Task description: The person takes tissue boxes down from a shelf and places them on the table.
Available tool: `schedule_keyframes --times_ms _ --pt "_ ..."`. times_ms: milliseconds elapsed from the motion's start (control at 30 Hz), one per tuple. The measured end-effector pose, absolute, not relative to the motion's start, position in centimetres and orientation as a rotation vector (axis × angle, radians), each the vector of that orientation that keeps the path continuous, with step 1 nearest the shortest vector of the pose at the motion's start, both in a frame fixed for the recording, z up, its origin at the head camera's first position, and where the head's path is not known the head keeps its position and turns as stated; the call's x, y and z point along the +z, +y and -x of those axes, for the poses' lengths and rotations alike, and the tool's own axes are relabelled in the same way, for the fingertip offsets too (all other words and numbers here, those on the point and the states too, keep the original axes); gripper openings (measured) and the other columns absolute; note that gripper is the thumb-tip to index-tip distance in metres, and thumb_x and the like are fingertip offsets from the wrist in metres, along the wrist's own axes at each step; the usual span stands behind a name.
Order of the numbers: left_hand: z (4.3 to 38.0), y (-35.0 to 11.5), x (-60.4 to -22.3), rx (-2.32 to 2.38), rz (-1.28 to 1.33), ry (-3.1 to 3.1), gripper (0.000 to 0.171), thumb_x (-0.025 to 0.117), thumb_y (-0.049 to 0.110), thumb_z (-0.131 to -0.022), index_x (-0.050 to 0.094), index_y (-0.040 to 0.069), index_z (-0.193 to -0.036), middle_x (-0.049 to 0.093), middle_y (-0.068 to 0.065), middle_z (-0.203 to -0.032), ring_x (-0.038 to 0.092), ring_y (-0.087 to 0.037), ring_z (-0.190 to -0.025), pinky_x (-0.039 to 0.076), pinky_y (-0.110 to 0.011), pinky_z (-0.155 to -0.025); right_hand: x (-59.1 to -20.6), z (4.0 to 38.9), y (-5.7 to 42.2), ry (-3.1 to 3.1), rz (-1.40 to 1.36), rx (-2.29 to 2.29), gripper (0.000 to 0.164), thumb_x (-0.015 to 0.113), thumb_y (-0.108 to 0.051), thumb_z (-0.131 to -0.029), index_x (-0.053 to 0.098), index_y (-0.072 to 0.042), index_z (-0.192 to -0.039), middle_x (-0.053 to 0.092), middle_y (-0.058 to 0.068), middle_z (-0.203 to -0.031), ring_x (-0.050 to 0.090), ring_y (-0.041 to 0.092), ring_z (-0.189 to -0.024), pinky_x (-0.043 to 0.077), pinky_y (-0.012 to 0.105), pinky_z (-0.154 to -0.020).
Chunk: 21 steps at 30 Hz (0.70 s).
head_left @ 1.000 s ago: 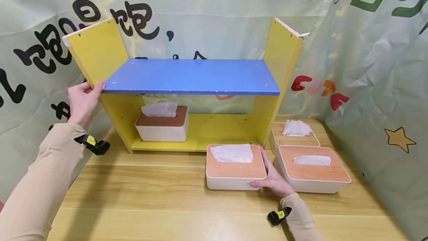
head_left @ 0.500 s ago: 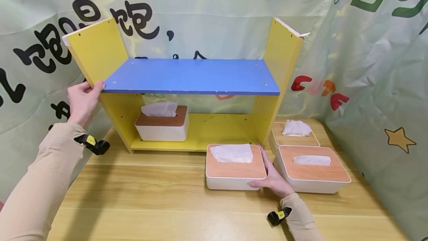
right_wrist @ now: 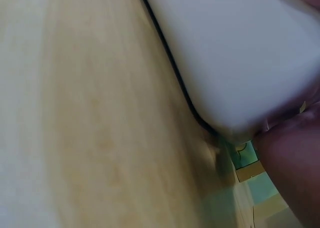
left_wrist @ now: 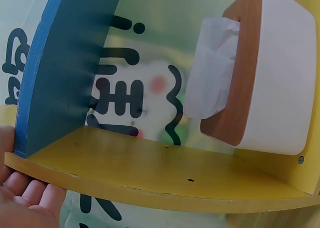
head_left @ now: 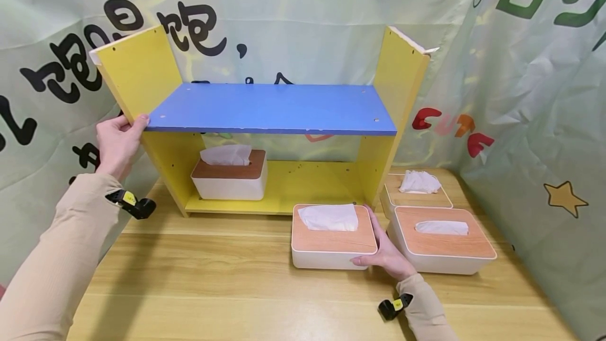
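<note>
At the left side of a yellow and blue shelf unit (head_left: 270, 108), my left hand (head_left: 118, 143) grips the edge of the yellow side panel (left_wrist: 150, 175), its thumb by the blue board. My right hand (head_left: 385, 249) holds the right end of a white tissue box (head_left: 330, 260) with a wood-look lid, thumb in front and fingers along the far side. This box sits on the table before the unit. In the right wrist view its white wall (right_wrist: 245, 52) fills the upper right. Another tissue box (head_left: 229, 188) with a darker lid stands inside the lower compartment, at the left.
Two more tissue boxes stand right of the unit: one in front (head_left: 445, 262) near my right hand, one behind it (head_left: 393, 193). All rest on a wooden table (head_left: 227, 288). A printed cloth (head_left: 307, 51) hangs close behind and on both sides.
</note>
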<state>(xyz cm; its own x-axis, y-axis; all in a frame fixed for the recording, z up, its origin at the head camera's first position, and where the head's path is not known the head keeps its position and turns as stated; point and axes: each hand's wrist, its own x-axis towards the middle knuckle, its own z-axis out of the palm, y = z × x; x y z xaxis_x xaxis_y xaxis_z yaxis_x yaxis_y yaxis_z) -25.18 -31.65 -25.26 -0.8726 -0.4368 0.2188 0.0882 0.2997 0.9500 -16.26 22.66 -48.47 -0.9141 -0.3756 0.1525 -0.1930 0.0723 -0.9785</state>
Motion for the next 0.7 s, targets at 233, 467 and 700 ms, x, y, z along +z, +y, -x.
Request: schedule_keyframes --times_ms 233,467,700 --pt "25.2 -31.63 -25.23 -1.578 -0.323 -2.158 0.035 0.066 0.033 -0.095 0.065 0.012 -0.123 0.062 0.033 -0.062 0.059 0.011 -0.067 0.043 -0.009 -0.062 -48.39 16.22 22.63 2.189 0.589 -1.969 0.133 0.087 -0.002 -0.07 -0.01 -0.011 -0.161 -0.003 0.024 -0.168 0.03 -0.018 -0.131 0.026 0.004 -0.104" --pt "25.23 -31.62 -25.19 -1.567 -0.321 -2.168 0.041 0.066 0.033 -0.096 0.063 0.008 -0.128 0.062 0.034 -0.062 0.059 0.011 -0.066 0.043 -0.009 -0.061 -48.36 16.16 22.56 2.192 0.552 -1.947 0.134 0.087 -0.005 -0.071 -0.011 -0.015 -0.161 -0.008 0.02 -0.169 0.023 -0.011 -0.14 0.023 0.006 -0.109" --pt "25.18 -31.66 -25.24 -1.551 -0.322 -2.174 0.032 0.065 0.033 -0.096 0.065 0.014 -0.121 0.061 0.034 -0.061 0.058 0.011 -0.066 0.041 -0.011 -0.059 -48.14 16.16 22.45 2.242 0.574 -1.911 0.135 0.088 -0.003 -0.07 -0.012 -0.01 -0.16 -0.018 0.019 -0.168 -0.015 0.044 -0.151 -0.01 0.07 -0.115"
